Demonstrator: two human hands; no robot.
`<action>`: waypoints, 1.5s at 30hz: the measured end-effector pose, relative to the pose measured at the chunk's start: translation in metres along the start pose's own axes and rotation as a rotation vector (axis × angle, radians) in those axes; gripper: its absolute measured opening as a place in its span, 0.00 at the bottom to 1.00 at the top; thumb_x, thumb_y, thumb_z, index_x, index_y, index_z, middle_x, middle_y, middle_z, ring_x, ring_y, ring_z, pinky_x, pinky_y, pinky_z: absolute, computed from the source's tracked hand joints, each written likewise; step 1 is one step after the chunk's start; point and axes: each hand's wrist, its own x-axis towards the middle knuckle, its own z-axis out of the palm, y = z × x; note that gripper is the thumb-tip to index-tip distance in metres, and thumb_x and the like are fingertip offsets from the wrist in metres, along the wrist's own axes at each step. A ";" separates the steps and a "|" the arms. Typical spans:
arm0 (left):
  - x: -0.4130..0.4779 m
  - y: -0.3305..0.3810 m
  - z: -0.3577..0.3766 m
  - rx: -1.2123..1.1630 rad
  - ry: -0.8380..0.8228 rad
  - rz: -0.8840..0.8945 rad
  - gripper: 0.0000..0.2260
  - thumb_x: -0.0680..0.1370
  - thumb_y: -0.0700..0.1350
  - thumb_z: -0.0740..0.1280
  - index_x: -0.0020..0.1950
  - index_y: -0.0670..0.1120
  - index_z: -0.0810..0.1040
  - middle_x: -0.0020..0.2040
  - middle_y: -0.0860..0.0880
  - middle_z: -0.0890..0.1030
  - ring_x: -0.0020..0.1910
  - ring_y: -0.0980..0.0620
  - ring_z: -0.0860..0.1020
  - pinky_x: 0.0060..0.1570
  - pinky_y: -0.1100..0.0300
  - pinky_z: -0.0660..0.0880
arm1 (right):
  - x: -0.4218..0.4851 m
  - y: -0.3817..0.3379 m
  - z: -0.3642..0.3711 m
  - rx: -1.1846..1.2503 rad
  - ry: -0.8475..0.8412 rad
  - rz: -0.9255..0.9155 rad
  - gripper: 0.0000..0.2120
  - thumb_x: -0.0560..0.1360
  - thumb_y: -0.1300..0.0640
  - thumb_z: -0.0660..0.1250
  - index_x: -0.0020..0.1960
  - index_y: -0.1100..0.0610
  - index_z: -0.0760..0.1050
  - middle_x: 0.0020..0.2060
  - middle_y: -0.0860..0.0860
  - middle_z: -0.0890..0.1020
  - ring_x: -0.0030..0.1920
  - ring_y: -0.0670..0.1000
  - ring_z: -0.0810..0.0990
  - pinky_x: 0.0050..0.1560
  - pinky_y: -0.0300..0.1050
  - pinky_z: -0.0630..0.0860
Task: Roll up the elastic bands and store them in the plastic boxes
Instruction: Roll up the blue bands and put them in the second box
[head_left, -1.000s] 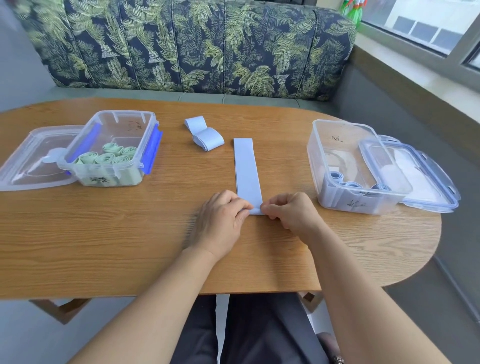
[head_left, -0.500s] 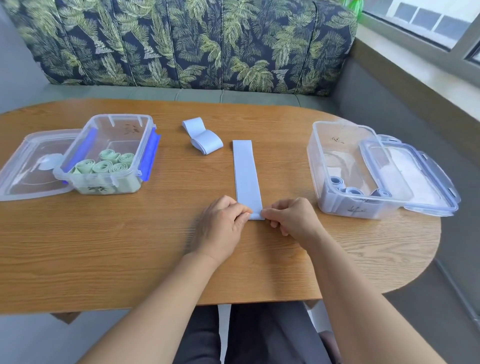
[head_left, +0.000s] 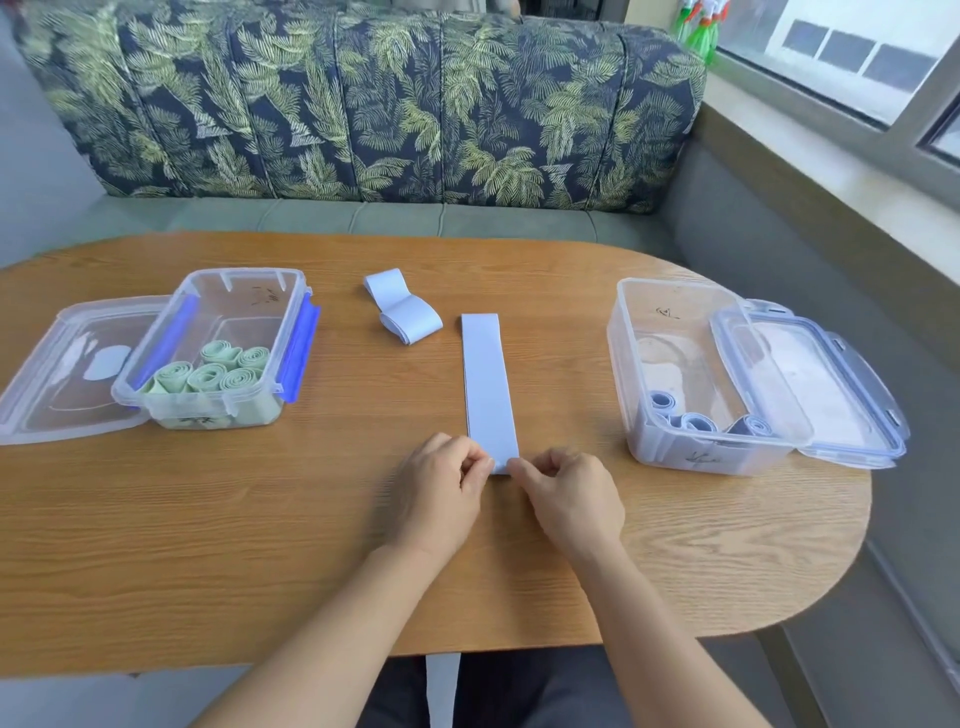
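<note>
Head view: pale blue elastic band (head_left: 488, 384) lies flat and straight on the wooden worktop (head_left: 260, 545), running away from the person. Left hand (head_left: 441, 488) and right hand (head_left: 569, 499) each pinch a near corner of it, fingers curled. No coil visible yet at that end.

Step, as judged: starting the roll.

Next move likely needs the near edge turned over tightly and evenly, both hands advancing together so the roll stays square.

Clear plastic box on the right (head_left: 670, 322), open, holds blue rolls (head_left: 693, 421); probable destination. Box on the left (head_left: 239, 273) holds green rolls (head_left: 208, 374). Another blue band (head_left: 402, 312), loosely folded, waits between the boxes, farther back.
</note>
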 end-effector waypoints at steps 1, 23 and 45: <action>0.000 0.001 0.000 0.003 -0.001 -0.008 0.03 0.76 0.45 0.70 0.42 0.48 0.80 0.39 0.55 0.74 0.40 0.49 0.76 0.42 0.54 0.73 | -0.001 -0.001 0.000 0.007 -0.001 -0.006 0.10 0.72 0.43 0.67 0.40 0.48 0.78 0.38 0.45 0.82 0.44 0.50 0.80 0.41 0.42 0.68; -0.036 0.032 -0.025 -0.183 -0.080 -0.393 0.18 0.81 0.40 0.60 0.71 0.45 0.71 0.59 0.49 0.82 0.62 0.52 0.77 0.63 0.58 0.71 | -0.018 0.007 -0.009 -0.004 -0.037 0.065 0.08 0.71 0.46 0.69 0.38 0.49 0.77 0.35 0.45 0.81 0.40 0.48 0.79 0.34 0.41 0.66; -0.049 0.039 -0.026 -0.145 -0.122 -0.462 0.20 0.82 0.43 0.59 0.74 0.45 0.67 0.64 0.48 0.79 0.64 0.52 0.75 0.62 0.61 0.70 | -0.024 0.008 -0.005 0.146 -0.061 0.117 0.06 0.71 0.48 0.68 0.39 0.48 0.81 0.32 0.45 0.82 0.36 0.47 0.80 0.36 0.42 0.71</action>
